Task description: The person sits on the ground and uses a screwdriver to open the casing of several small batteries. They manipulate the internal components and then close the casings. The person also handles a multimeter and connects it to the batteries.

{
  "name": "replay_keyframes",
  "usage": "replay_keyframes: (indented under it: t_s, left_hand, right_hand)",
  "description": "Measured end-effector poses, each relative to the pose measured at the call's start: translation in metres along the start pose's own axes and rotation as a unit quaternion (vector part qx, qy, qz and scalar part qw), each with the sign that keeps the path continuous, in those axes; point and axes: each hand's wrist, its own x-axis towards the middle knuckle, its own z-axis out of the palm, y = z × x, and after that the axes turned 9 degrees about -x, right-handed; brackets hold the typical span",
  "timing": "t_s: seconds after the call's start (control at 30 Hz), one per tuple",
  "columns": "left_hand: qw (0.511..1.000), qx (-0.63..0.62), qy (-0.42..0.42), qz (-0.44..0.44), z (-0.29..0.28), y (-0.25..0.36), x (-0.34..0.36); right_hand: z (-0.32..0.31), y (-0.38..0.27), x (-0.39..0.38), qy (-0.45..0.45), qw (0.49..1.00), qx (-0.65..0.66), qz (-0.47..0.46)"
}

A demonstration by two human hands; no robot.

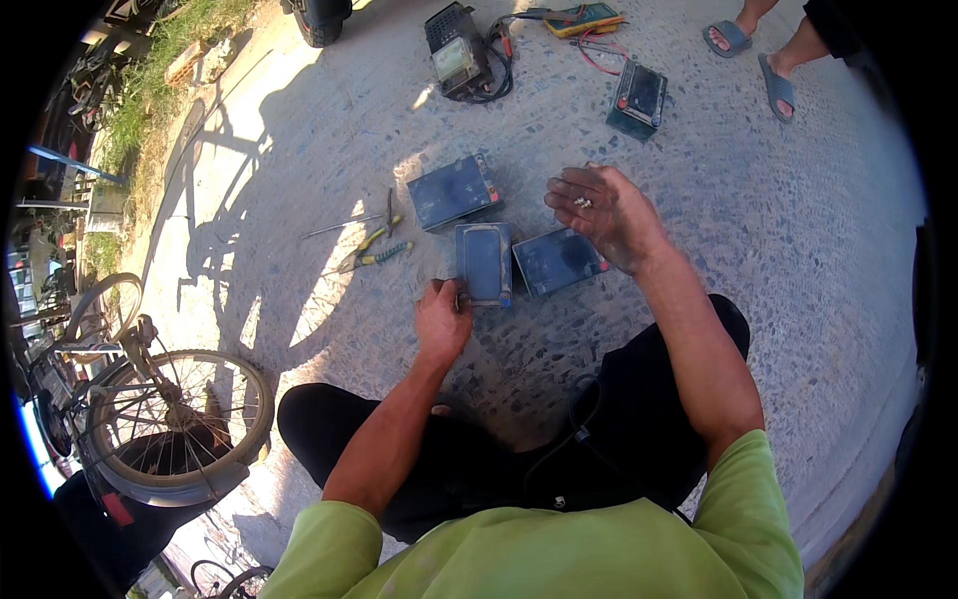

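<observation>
My right hand (609,220) is raised palm up, its palm and fingers darkly smudged, with several small silvery pieces (582,202) resting on the fingers. They are too small to name. Below it a dark battery (555,264) lies partly covered by the hand. My left hand (442,321) is closed, fingers curled at the near left corner of the middle battery (483,262). What its fingertips pinch, if anything, I cannot make out. Just beyond lies another dark battery (451,192) with a red terminal mark at its right end.
Left of the batteries lie yellow-and-green-handled pliers (381,254), another yellow-handled tool (371,240) and a thin rod (342,227). Farther off are a boxy meter (458,60) with cables, a yellow multimeter (582,20) and another battery (639,98). A person's sandalled feet (731,38) and a bicycle wheel (180,424) flank the scene.
</observation>
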Motion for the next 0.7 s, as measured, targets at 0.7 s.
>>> replay_keyframes:
  t_s: [0.7]
  left_hand:
    - [0.977,-0.166,-0.135,-0.005,-0.103,0.111,0.028]
  right_hand:
    - [-0.056,0.041,0.0,0.054,0.979,-0.186,0.063]
